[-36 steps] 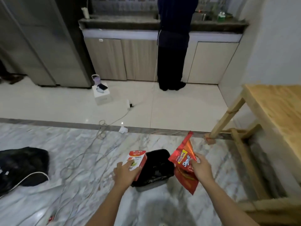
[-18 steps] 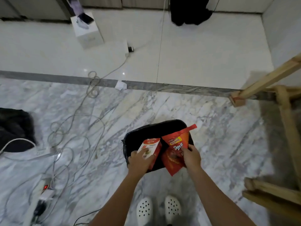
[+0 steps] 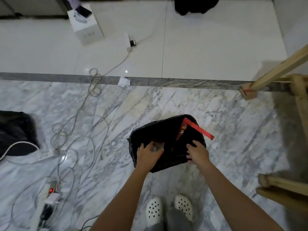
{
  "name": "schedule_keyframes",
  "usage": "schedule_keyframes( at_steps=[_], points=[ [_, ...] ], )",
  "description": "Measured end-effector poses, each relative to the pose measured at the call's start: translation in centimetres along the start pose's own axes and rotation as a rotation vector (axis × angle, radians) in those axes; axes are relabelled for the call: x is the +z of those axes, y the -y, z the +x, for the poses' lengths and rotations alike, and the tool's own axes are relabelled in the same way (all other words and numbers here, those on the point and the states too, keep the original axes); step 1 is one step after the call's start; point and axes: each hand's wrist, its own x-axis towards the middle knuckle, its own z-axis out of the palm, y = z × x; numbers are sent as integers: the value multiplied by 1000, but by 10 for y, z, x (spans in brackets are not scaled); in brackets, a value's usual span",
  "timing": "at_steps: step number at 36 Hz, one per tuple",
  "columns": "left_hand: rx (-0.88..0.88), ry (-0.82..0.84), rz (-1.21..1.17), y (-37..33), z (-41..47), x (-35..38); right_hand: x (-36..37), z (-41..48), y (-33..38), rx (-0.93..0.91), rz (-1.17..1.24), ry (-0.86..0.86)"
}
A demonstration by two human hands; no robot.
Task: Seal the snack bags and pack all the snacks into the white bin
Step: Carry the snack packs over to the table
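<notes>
A bin lined with a black bag (image 3: 143,132) stands on the marble floor in front of my feet. A red snack bag (image 3: 199,130) stands inside it at the far right, its sealed top strip poking over the rim. My right hand (image 3: 197,152) hovers over the bin's near right side with fingers spread, apart from the red bag. My left hand (image 3: 147,155) is down in the bin's left half, holding a small red-and-white snack box (image 3: 157,145) that is blurred and half hidden by my fingers.
Tangled cables (image 3: 78,130) and a power strip (image 3: 50,195) lie on the floor to the left. A black bag (image 3: 15,130) sits at the far left. Wooden table legs (image 3: 273,72) stand to the right. A white box (image 3: 86,27) is further back.
Both hands have gone down into the bin. The red snack bag has left my right hand and now stands inside. The snack box has sunk lower with my left hand.
</notes>
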Motion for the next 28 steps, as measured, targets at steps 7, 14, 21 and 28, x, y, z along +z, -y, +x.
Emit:
schedule_keyframes(
  at_steps=[7, 14, 21, 28],
  points=[
    [102, 10, -10, -61, -85, -56, -68, -110, 42, -113, -124, -65],
    [324, -32, 96, -145, -193, -112, -140, -234, 85, -247, -146, -209],
    [592, -44, 201, -225, -299, -120, -221, -345, 81, -389, -191, -404],
    [869, 27, 309, -274, -401, -61, -309, -449, 2, -386, -87, -594]
  ],
)
